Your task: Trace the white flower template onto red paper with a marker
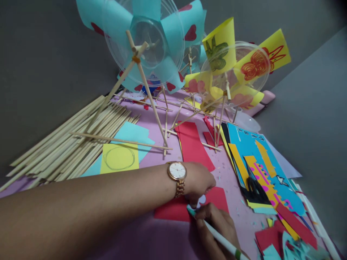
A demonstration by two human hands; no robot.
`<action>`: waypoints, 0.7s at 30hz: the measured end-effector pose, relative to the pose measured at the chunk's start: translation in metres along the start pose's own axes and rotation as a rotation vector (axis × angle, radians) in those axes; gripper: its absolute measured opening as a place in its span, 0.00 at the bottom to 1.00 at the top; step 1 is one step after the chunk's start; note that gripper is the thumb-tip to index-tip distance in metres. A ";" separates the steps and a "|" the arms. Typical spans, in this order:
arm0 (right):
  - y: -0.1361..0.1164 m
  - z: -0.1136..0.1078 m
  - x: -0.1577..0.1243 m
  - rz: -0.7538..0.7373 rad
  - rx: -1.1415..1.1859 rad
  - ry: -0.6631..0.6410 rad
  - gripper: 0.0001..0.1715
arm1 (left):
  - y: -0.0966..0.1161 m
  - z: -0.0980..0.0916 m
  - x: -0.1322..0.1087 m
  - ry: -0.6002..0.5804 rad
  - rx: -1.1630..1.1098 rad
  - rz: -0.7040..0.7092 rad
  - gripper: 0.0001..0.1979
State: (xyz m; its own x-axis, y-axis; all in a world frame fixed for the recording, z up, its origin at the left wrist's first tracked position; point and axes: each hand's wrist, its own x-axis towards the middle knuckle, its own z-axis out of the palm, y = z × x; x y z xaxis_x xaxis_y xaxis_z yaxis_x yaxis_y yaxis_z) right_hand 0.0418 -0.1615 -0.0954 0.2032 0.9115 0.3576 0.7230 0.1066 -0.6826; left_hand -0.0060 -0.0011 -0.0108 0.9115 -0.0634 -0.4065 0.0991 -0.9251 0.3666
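My left hand (200, 179), with a gold watch (177, 170) on its wrist, reaches across from the left. Its fingers are curled and press a small pale paper cutout (202, 199) onto a sheet of red paper (170, 211). The hand covers part of the cutout. My right hand (218, 225) is closed around a white felt-tip pen (222, 239) with a green tip. The tip is at the cutout's lower left edge, close to my left fingertips.
Stick-framed wheels stand behind: one with blue paper blades (170, 39), one with yellow blades (221, 54). Wooden sticks (73, 144) lie left, beside yellow paper (120, 159). Black-handled scissors (255, 186) rest on coloured sheets right; paper scraps (271, 236) lie nearer on the purple table (130, 234).
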 end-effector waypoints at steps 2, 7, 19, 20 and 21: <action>-0.001 -0.002 0.001 -0.014 -0.001 -0.018 0.11 | 0.000 -0.001 0.000 -0.006 0.003 -0.002 0.15; -0.003 -0.007 0.004 -0.047 -0.014 -0.051 0.10 | 0.002 -0.002 -0.001 -0.025 0.009 -0.005 0.14; 0.000 -0.005 0.002 -0.043 0.005 0.011 0.11 | 0.000 0.000 0.000 -0.017 0.005 0.000 0.14; -0.001 -0.005 0.002 -0.055 -0.013 0.021 0.11 | 0.000 0.000 0.001 -0.017 0.004 0.000 0.14; -0.001 -0.007 0.003 -0.061 -0.030 0.023 0.11 | 0.000 0.000 0.001 -0.019 0.004 0.000 0.14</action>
State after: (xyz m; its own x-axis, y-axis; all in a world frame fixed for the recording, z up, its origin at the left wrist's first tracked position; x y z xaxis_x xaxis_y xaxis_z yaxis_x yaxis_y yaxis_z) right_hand 0.0458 -0.1618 -0.0893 0.1735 0.8942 0.4126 0.7535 0.1492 -0.6402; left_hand -0.0053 -0.0010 -0.0111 0.9038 -0.0702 -0.4221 0.0976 -0.9266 0.3630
